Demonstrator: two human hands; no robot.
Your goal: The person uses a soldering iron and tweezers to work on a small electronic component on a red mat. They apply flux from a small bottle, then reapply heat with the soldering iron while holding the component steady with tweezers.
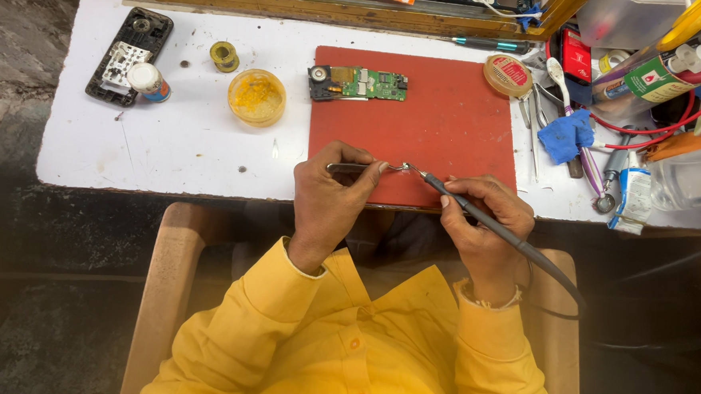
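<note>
Slim grey soldering iron [477, 214], tip on tweezers [360, 168]

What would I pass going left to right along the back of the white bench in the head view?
Black phone shell with a small white-capped bottle on it → small solder spool → round yellow tub → green circuit board on the red mat → round flat tin → blue cloth.

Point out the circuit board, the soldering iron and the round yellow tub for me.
circuit board [368, 84]: head view, on the middle of the green board.
soldering iron [477, 214]: head view, on its grey handle in the right hand.
yellow tub [257, 96]: head view, on its yellow contents.
</note>
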